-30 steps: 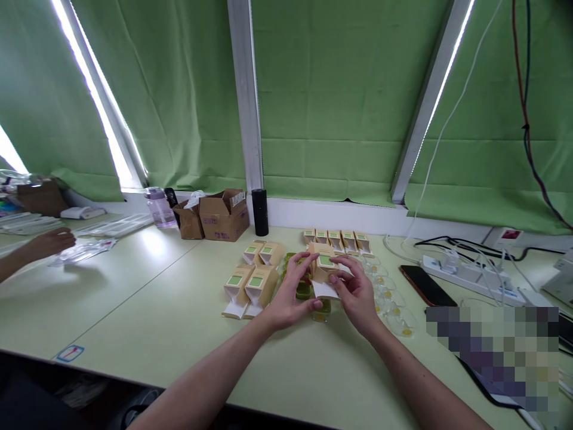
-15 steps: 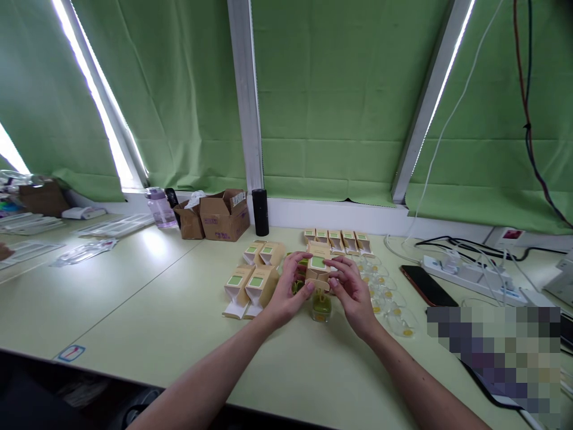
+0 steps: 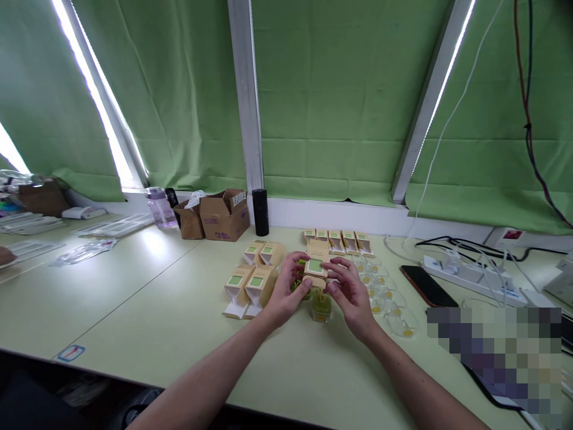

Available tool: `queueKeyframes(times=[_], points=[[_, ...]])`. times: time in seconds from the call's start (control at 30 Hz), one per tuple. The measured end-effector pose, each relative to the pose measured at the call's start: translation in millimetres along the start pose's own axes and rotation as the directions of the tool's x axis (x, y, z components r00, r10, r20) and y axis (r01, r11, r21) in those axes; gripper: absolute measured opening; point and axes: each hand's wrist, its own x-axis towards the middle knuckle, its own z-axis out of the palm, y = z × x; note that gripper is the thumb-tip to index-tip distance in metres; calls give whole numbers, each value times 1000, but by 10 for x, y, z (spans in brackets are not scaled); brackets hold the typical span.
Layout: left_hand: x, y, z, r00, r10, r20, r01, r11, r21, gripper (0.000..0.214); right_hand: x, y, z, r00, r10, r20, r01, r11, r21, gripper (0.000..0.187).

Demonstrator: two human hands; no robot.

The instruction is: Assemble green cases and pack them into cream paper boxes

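Both my hands hold one small tan carton with a green label (image 3: 316, 267) above the pale green table (image 3: 170, 322). My left hand (image 3: 286, 292) grips its left side with curled fingers. My right hand (image 3: 351, 294) pinches its right side and lower flap. Just under the carton stands a small green jar (image 3: 321, 306) on the table. To the left lie several more tan cartons (image 3: 250, 285), some with open flaps. A row of small cartons (image 3: 336, 239) stands behind my hands.
Clear lids with yellow dots (image 3: 388, 301) lie to the right, then a dark phone (image 3: 425, 285) and a white power strip (image 3: 474, 278) with cables. Two brown cardboard boxes (image 3: 219, 216), a black cylinder (image 3: 260, 212) and a bottle (image 3: 157, 206) stand by the window ledge. Another person's hand (image 3: 5, 255) shows at far left.
The carton's white flap has been folded in, and the carton has come a little left and up, uncovering the green jar. The other person's hand has drawn back to the left edge.
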Motion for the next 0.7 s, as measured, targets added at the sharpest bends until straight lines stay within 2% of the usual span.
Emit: queueKeyframes(times=[0.37, 0.7], points=[[13, 0, 11, 999, 27, -24, -26, 999, 41, 44, -3, -3, 14, 999, -47, 2, 47, 999, -23, 33], [14, 10, 19, 998, 43, -47, -39, 995, 90, 45, -9, -1, 26, 999, -41, 5, 42, 998, -41, 35]])
